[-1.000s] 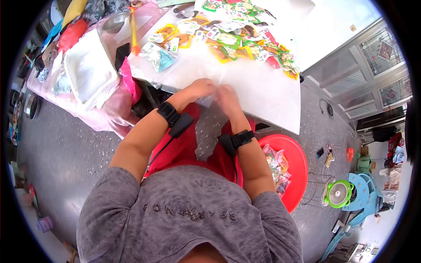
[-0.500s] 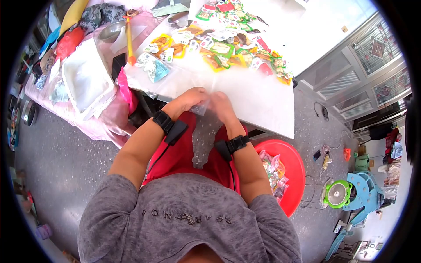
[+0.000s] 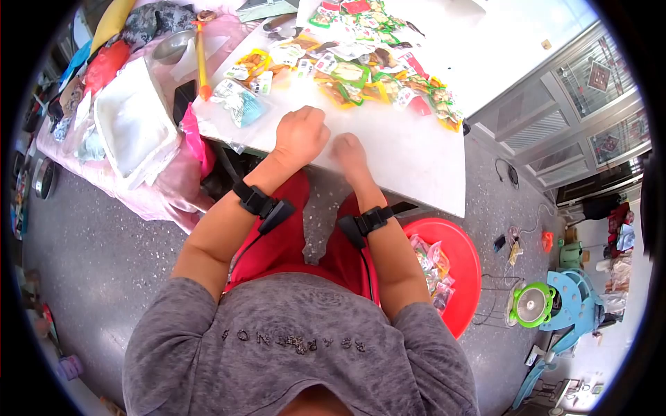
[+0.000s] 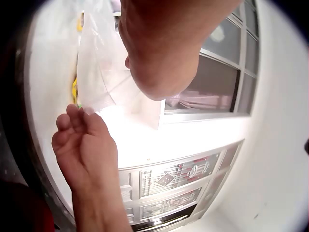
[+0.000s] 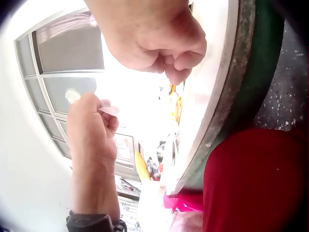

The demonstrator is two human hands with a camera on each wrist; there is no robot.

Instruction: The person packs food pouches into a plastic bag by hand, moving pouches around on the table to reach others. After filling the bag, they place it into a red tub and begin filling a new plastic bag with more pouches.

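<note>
A thin clear plastic bag (image 4: pixel 99 63) stretches between my hands in the left wrist view. My left hand (image 3: pixel 303 135) is curled above the front part of the white table (image 3: pixel 416 159). In the right wrist view, a whitish bit of the plastic (image 5: pixel 109 110) sticks out of its fingers. The right hand (image 3: pixel 352 156), slightly blurred, is nearer the table edge, and its fingertips pinch the film in the left wrist view. Several snack packets (image 3: pixel 350 73) lie in a pile beyond the hands. A blue-and-white packet (image 3: pixel 238 102) lies to their left.
A red basin (image 3: pixel 468 277) with packets in it stands on the floor by my right side. To the left, a white tray (image 3: pixel 135 125) sits on pink cloth beside a dark phone (image 3: pixel 184 97). A yellow-orange stick (image 3: pixel 202 62) lies near the table's left corner.
My hands were close together at the table edge. The left hand has moved forward over the table, and the gap between the hands has grown. The right hand has moved only slightly.
</note>
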